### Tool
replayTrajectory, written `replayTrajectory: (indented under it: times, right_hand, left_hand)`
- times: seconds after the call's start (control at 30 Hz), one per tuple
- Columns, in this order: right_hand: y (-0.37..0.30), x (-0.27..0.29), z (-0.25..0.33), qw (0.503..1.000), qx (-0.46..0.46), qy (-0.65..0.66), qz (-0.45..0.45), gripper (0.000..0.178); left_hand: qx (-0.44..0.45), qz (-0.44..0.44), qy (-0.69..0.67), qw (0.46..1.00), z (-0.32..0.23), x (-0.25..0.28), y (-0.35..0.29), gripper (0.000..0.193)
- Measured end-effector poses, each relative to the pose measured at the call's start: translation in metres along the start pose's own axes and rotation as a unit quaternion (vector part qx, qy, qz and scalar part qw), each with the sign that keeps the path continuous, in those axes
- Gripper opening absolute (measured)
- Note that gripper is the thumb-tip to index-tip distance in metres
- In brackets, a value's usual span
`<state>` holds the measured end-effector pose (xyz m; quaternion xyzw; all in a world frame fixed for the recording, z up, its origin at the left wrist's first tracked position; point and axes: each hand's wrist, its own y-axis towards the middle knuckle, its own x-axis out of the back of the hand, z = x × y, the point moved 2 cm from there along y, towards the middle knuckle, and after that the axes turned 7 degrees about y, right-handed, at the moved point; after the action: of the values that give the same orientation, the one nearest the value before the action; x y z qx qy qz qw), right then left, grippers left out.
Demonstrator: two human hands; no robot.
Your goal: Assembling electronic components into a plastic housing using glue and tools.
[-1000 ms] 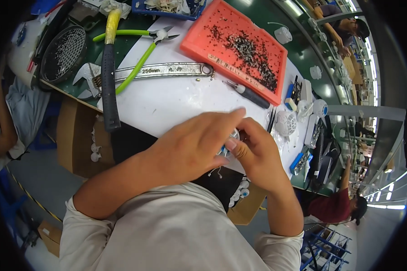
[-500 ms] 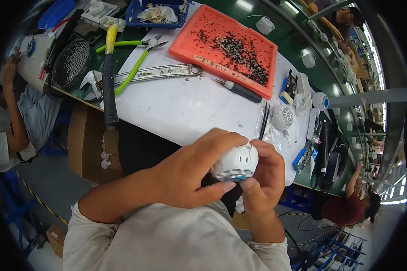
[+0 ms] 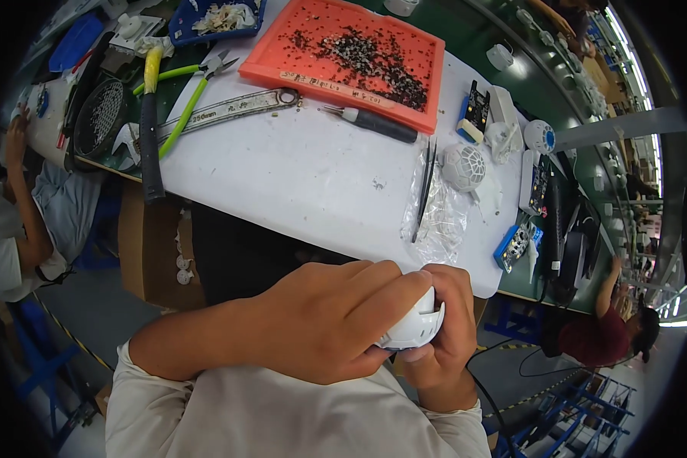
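Note:
A white, rounded plastic housing with small slots is held between both my hands, in front of my body below the table edge. My left hand wraps round its left and upper side, fingers bent over it. From the right, my right hand grips it with the thumb underneath and the fingers behind. A raised rim or gap shows on the housing's right side; its left side and most of its underside are hidden. Beyond my hands, black tweezers lie on a clear plastic bag, beside a white lattice dome.
An orange tray of small screws lies on the white-covered table. Nearby are a screwdriver, an adjustable wrench, green-handled cutters and a hammer overhanging the edge. Circuit boards lie at right. Co-workers sit on both sides.
The housing has tilted and moved slightly lower in my hands, its blue-marked face turning out of sight. My left fingers now cover more of it. The view has shifted, moving the table items leftward.

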<state>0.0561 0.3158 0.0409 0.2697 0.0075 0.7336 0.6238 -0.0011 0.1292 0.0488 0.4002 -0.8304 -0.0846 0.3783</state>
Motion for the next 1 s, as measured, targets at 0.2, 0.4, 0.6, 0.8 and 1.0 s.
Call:
replayTrajectory:
  times: [0.2,0.4,0.6,0.8,1.0]
  right_hand:
    - [-0.006,0.001,-0.021,0.999,0.014,0.044,-0.028,0.071]
    - [-0.011,0.002,-0.024,0.982,-0.027,0.178,-0.055,0.071]
    - [-0.01,0.007,-0.016,0.991,-0.015,0.131,-0.022,0.071]
    - [-0.005,0.008,-0.007,0.997,-0.037,0.058,0.022,0.069]
    - [-0.006,0.005,-0.011,0.997,-0.031,0.073,-0.002,0.069]
  left_hand:
    - [-0.004,0.01,0.007,1.0,0.012,-0.018,-0.002,0.079]
    - [-0.015,-0.087,-0.082,0.993,0.015,-0.032,0.004,0.073]
    - [-0.036,-0.129,-0.059,0.989,0.009,-0.039,-0.001,0.07]
    - [-0.033,-0.126,-0.097,0.987,0.014,-0.041,-0.006,0.077]
    - [-0.052,-0.093,-0.106,0.989,0.027,-0.044,-0.011,0.081]
